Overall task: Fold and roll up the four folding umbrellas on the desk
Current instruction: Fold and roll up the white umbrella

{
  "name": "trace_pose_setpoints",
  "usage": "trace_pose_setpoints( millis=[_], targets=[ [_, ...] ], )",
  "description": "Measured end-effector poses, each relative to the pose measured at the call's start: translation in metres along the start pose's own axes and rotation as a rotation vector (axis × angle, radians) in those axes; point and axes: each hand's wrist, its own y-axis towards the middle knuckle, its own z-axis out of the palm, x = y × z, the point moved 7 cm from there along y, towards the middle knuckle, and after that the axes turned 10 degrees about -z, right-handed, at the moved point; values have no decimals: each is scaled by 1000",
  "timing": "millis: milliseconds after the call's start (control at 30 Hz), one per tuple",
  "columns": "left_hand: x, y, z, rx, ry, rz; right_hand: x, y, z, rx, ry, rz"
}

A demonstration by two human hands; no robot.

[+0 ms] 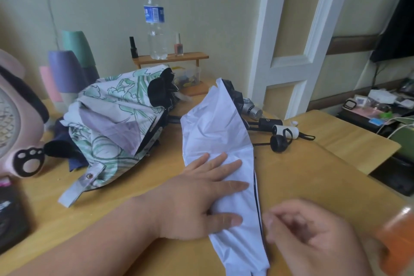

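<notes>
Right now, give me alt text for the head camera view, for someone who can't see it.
A person's left hand presses flat on a white folding umbrella lying on a wooden desk, while the blurred, curled right hand is beside its edge. Behind are a crumpled floral umbrella and a water bottle standing on a small shelf.

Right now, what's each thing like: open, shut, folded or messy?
white umbrella, lying flat, unrolled.
flowery umbrella, crumpled, strap undone.
left hand, flat, pressing the white umbrella.
right hand, blurred, fingers curled; grip unclear.
water bottle, upright, cap on.
nail polish bottle, upright, capped.
</notes>
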Motion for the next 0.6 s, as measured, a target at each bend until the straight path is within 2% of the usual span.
trace_pose_setpoints(
  millis=[67,233,333,467,600],
  targets=[
    [-2,-1,-2,-16,-3,42,6,30,0,15,-78,-86],
    [-9,-2,-4,-56,-61,146,-13,111,56,286,-330,-233],
    [-6,-6,-9,-130,-130,182,-35,131,84,374,-456,-262],
    [-1,-10,-13,-217,-169,210,-44,124,92,424,-649,-278],
    [-4,-13,-21,-283,-197,197,-29,120,92,318,-804,-482]
  ],
)
